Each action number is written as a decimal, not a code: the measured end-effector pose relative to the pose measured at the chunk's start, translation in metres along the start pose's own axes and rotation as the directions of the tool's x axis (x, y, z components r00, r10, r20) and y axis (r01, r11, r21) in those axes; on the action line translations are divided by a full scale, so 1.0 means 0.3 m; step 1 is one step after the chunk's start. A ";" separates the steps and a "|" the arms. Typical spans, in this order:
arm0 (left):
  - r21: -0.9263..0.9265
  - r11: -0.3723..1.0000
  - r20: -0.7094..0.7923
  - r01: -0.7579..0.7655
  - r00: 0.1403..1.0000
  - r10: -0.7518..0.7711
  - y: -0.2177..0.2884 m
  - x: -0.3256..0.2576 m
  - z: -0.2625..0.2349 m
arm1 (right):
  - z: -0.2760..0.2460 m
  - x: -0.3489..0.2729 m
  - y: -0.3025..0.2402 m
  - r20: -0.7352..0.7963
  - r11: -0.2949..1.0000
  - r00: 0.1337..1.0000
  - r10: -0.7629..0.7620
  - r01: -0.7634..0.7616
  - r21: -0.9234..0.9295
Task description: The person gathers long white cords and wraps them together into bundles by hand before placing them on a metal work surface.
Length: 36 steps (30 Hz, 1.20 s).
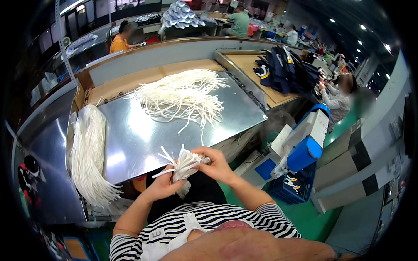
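Close in front of my body, both hands hold a bundle of white shoelace-like cords (186, 160). Its loose ends fan out upward and to the left. My left hand (163, 186) is closed round the lower left side of the bundle. On the other side my right hand (217, 163) grips it with bent fingers, partly hidden by the cords. Clear plastic wrap seems to hang below the bundle. Beyond my hands, a loose, tangled pile of similar white cords (185, 98) lies on the shiny metal tabletop (130, 126).
A long plastic-wrapped bundle of white cords (90, 150) droops over the table's left end. To the right stands a blue and white machine (305, 145), above a blue crate (289, 189). Dark fabric pieces (285, 69) lie on a cardboard-lined tray. Several people work farther back.
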<state>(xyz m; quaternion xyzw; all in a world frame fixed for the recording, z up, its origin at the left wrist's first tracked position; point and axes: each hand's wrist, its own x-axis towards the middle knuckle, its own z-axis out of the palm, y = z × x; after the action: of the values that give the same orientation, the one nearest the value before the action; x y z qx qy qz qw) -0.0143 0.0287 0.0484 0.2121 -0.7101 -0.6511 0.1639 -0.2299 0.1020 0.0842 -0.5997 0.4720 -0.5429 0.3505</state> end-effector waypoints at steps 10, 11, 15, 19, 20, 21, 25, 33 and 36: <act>-0.129 0.954 -0.512 -0.272 0.842 0.171 0.050 -0.264 -0.129 | 0.151 0.221 -0.201 0.168 0.934 0.924 -0.343 0.316 0.166; -0.115 0.908 -0.601 -0.404 0.756 0.260 0.098 -0.318 -0.139 | 0.136 0.257 -0.212 0.224 0.870 0.841 -0.493 0.483 0.101; 0.103 0.672 -0.679 -0.733 0.442 0.586 0.358 -0.501 -0.200 | 0.148 0.309 -0.302 0.337 0.622 0.556 -0.760 0.773 0.127; 0.399 0.474 -0.742 -0.785 0.028 0.670 0.528 -0.584 -0.200 | 0.223 0.280 -0.421 0.319 0.402 0.345 -0.883 0.906 0.132; 0.556 0.543 -0.783 -0.629 -0.178 0.596 0.565 -0.553 -0.193 | 0.243 0.260 -0.447 0.350 0.462 0.402 -0.846 0.881 0.105; 0.614 0.628 -0.785 -0.478 -0.288 0.549 0.590 -0.505 -0.222 | 0.253 0.247 -0.464 0.371 0.525 0.468 -0.802 0.849 0.064; 0.520 0.853 -0.846 0.041 -0.113 0.521 0.498 -0.620 -0.503 | 0.234 0.270 -0.454 0.504 0.527 0.475 -0.721 0.849 -0.047; 0.608 0.252 -0.744 0.753 0.427 0.514 -0.104 -0.270 -1.445 | 0.353 0.293 -0.478 0.277 0.709 0.808 -0.520 0.589 -0.387; 0.362 -0.061 -0.831 0.930 0.351 0.430 -0.347 -0.274 -1.386 | 0.295 0.337 -0.438 0.381 0.641 0.726 -0.573 0.686 -0.343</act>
<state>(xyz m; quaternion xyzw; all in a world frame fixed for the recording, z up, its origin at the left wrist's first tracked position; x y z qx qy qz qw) 0.2769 -0.2911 -0.0106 0.7274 -0.6326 0.2400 0.1149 -0.1220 0.0387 0.2246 -0.8521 0.3008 -0.4267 0.0381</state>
